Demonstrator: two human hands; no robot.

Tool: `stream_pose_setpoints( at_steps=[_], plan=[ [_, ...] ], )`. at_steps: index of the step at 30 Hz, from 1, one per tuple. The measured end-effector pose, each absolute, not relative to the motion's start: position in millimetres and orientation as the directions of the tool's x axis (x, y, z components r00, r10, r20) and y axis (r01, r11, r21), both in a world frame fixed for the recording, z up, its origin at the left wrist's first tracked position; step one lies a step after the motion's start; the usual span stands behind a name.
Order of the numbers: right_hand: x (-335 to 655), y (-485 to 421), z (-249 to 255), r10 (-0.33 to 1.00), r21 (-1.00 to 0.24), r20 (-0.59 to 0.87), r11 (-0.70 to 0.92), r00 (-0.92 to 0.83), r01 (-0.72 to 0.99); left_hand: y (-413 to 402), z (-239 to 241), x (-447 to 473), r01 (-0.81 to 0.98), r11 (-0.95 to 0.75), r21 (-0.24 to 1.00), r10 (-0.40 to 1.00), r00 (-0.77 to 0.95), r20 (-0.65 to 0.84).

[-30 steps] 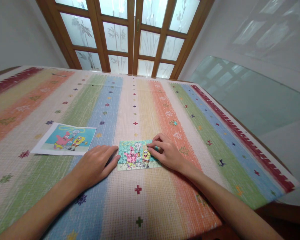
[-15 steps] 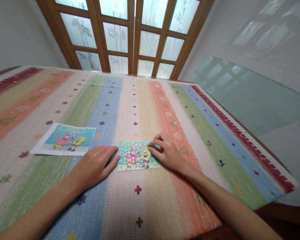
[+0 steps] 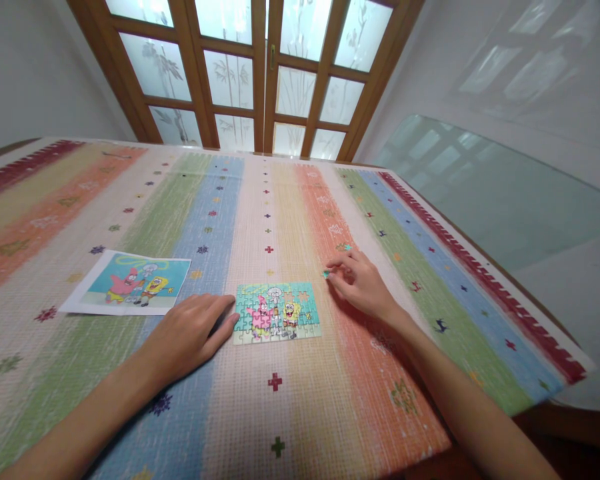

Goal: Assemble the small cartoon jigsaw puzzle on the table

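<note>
A small jigsaw puzzle (image 3: 260, 313) with cartoon figures lies flat on the striped tablecloth, with gaps near its upper right where the cloth shows. My left hand (image 3: 195, 327) rests at the puzzle's left edge, fingers stretched and thumb apart from them, gripping nothing. To the right of the puzzle, my right hand (image 3: 357, 283) pinches a small teal puzzle piece (image 3: 326, 274) between thumb and fingertips. Just beyond that hand, another teal piece (image 3: 348, 247) lies on the cloth. The palm side of both hands is hidden.
A printed reference picture (image 3: 140, 283) of the same cartoon scene lies on the left, partly behind my left hand. The tablecloth (image 3: 275, 413) covers a wide table. Behind it stand wooden doors (image 3: 260, 80) with frosted panes, and a glass panel (image 3: 490, 187) is at the right.
My right hand has moved from the puzzle's upper right area out to the right, where a teal piece shows in its fingertips. My left hand has stayed at the puzzle's left edge.
</note>
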State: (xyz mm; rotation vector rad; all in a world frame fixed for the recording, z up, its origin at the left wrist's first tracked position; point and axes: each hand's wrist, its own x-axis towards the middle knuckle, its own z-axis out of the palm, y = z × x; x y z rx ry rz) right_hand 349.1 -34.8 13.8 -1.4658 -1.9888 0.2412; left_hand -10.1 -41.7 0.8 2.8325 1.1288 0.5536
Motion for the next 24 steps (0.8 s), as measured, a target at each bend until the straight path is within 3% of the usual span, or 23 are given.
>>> stream_pose_setpoints(
  at_steps=[9, 19, 24],
  plan=[
    [361, -34, 11, 0.932, -0.430, 0.288, 0.331, -0.220, 0.840, -42, 2, -9, 0.648, -0.741, 0.179, 0.665, 0.669, 0.332],
    [362, -31, 5, 0.951, -0.587, 0.218, 0.308, -0.221, 0.749, -42, 1, -9, 0.654, -0.737, 0.171, 0.669, 0.669, 0.323],
    [364, -31, 10, 0.935, -0.589, 0.228, 0.354, -0.272, 0.726, -42, 0, -10, 0.660, -0.735, 0.155, 0.671, 0.674, 0.308]
  ],
)
